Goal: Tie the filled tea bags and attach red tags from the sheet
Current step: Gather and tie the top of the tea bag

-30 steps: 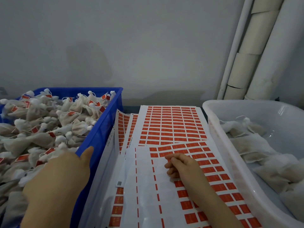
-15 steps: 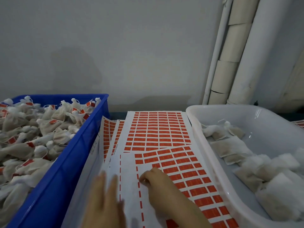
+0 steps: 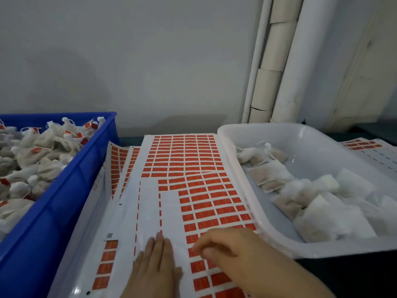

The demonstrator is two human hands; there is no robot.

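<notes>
At the left edge of the frame stands the deep blue plastic crate (image 3: 71, 190), heaped with tied white mesh tea bags bearing small red tags (image 3: 38, 160). To its right, in the lower centre, lie overlapping white backing sheets of rectangular red sticker tags (image 3: 182, 155); the topmost sheet (image 3: 206, 201) has a bare white area on its left side where tags are missing. My left hand (image 3: 154, 267) lies flat on that bare white area at the bottom centre, fingers straight and together, pressing the paper and holding nothing. Just beside it to the right, my right hand (image 3: 227, 250) rests on the red rows, its fingers curled, thumb and forefinger brought together at the edge of a tag; whether a tag is actually pinched I cannot tell. At the right of the frame sits the translucent white plastic tub (image 3: 242, 190), containing loose, untied white tea bags (image 3: 311, 201). Another tag sheet (image 3: 363, 147) shows beyond the tub at the right edge. White pipes (image 3: 277, 61) rise along the grey wall at upper right.
</notes>
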